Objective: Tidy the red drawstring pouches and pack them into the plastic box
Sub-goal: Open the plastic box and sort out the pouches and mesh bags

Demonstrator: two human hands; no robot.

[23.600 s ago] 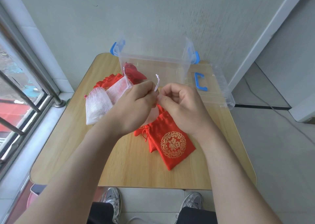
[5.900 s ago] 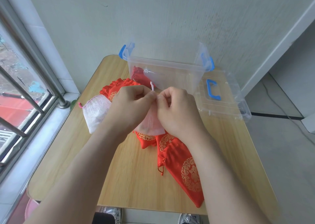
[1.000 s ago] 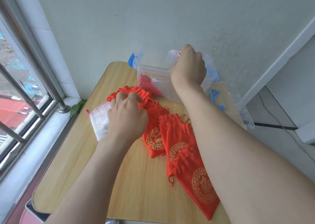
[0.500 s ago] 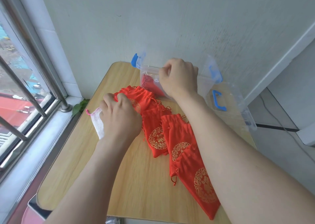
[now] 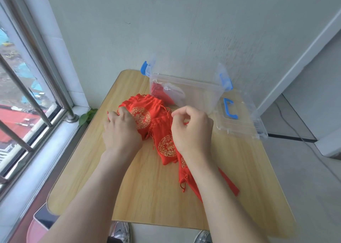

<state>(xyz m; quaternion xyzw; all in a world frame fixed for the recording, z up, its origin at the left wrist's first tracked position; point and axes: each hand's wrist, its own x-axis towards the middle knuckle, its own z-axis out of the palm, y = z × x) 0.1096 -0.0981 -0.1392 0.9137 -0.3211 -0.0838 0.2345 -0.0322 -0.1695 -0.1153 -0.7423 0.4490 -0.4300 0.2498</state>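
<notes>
Curled over the left edge of the topmost red satin drawstring pouch [image 5: 142, 114], the left hand [image 5: 121, 133] grips it where it lies on the heap. Beside it, the right hand [image 5: 191, 132] hovers with bent fingers just above the neighbouring gold-emblem pouch [image 5: 166, 146]. A scrap of red shows by its fingertips, but I cannot tell whether it pinches a cord.

From the head view, the heap sits mid-way on the pale wooden table [image 5: 147, 196], running from 11 o'clock down to 5 o'clock. There a long red pouch [image 5: 230, 185] pokes out from under the right forearm. The clear plastic box with blue latches [image 5: 199, 89] stands at 12 to 1 o'clock by the wall. Its clear lid with a blue handle [image 5: 243, 124] lies flat beside it at 2 o'clock. At the box's left end a packed red pouch [image 5: 157, 93] rests against the wall, with a white mesh pouch [image 5: 175, 95] in front of it.

Half a second ago the right hand was at the box rim; now it is back over the heap, and the mesh pouch it carried lies inside. That drop looks done, and the next pouch seems to be under selection. At least three red ones wait on the table.
</notes>
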